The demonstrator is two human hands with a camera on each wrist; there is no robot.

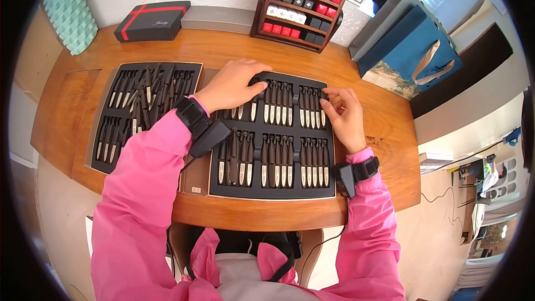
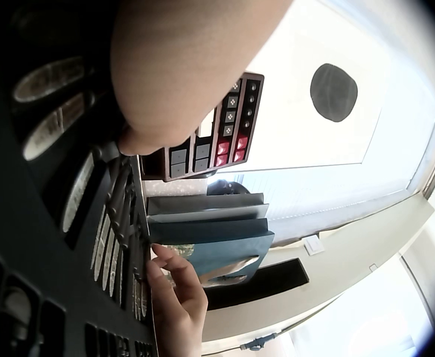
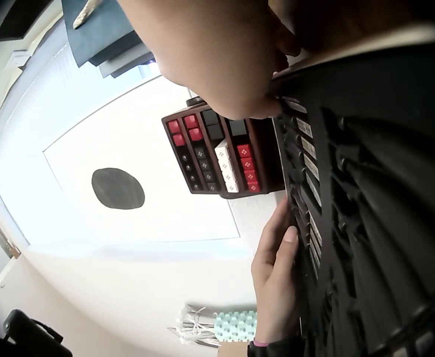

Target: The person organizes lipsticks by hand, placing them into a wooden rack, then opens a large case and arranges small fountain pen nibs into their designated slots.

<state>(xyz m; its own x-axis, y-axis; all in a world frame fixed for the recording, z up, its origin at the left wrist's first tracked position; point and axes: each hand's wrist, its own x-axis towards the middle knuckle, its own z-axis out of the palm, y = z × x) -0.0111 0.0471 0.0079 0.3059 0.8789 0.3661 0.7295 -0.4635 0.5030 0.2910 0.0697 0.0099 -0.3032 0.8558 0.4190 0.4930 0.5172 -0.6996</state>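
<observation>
1. Right tray [image 1: 295, 129]: lay on the wooden table [image 1: 384, 139], in front of the person, with dark pen-like items [image 1: 271, 159] in rows in its compartments.
2. Left hand [image 1: 235, 85]: lay over the far left part of the right tray, fingers extended, thumb apart from them, near the items there.
3. Right hand [image 1: 346, 117]: stood at the far right corner of the same tray, fingers loosely bent, thumb apart from them; contact with an item could not be determined.
4. Hands: were well apart.
5. Left tray [image 1: 119, 112]: held similar items, some heaped crosswise.
6. Wooden rack [image 1: 287, 43]: stood behind the right tray.
</observation>
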